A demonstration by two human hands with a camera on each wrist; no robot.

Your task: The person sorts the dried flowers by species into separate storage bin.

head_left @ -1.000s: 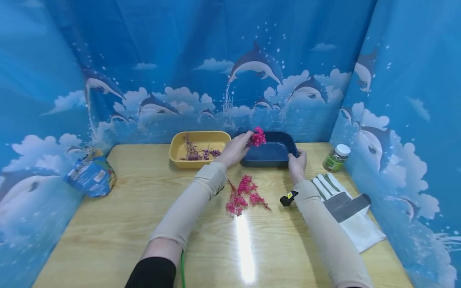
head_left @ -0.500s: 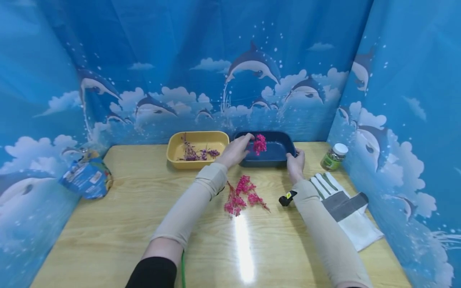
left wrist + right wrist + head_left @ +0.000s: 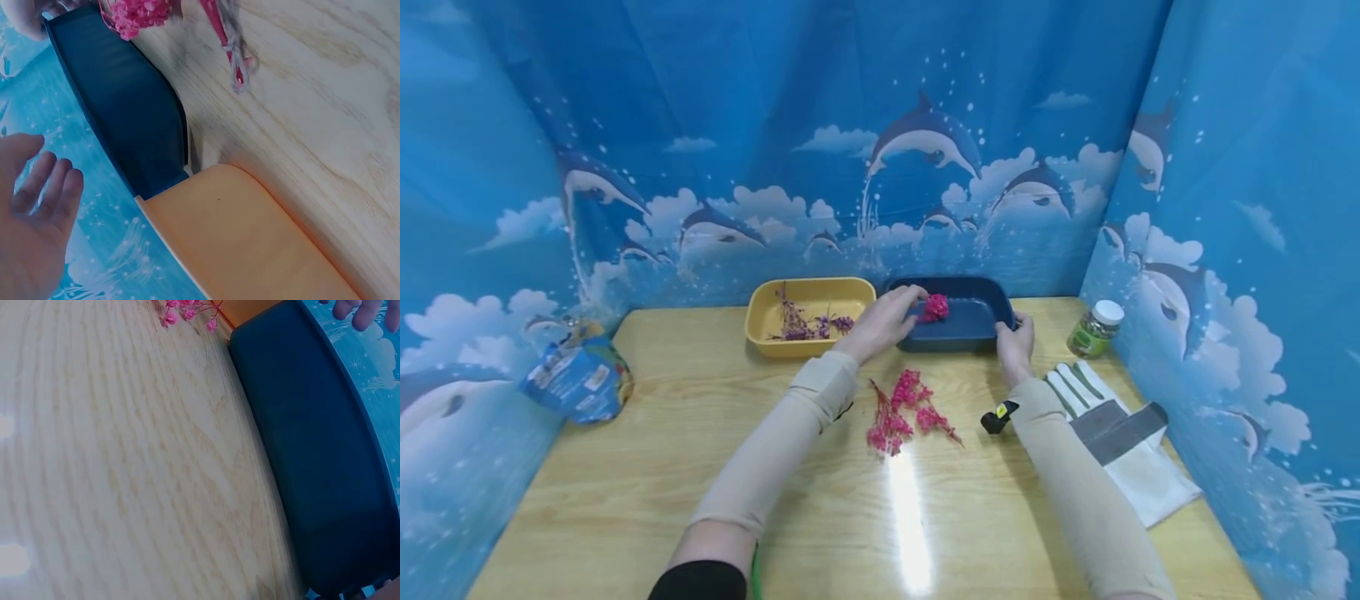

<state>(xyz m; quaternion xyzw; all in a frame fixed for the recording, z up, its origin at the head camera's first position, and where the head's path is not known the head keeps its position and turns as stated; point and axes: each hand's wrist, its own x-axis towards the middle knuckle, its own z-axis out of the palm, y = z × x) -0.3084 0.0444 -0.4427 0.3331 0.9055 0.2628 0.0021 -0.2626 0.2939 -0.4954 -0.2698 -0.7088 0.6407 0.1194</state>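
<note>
Fingers of your left hand (image 3: 883, 323) are relaxed and apart, just beside the pink bloom (image 3: 935, 308) inside the blue box (image 3: 976, 313); whether it touches the bottom, you cannot tell. Your right hand (image 3: 1017, 343) grips that box's right end. Pink sprigs (image 3: 891, 423) lie on the desk (image 3: 685, 467), nearer you; purple sprigs (image 3: 797, 327) lie in the yellow box (image 3: 790, 349).
</note>
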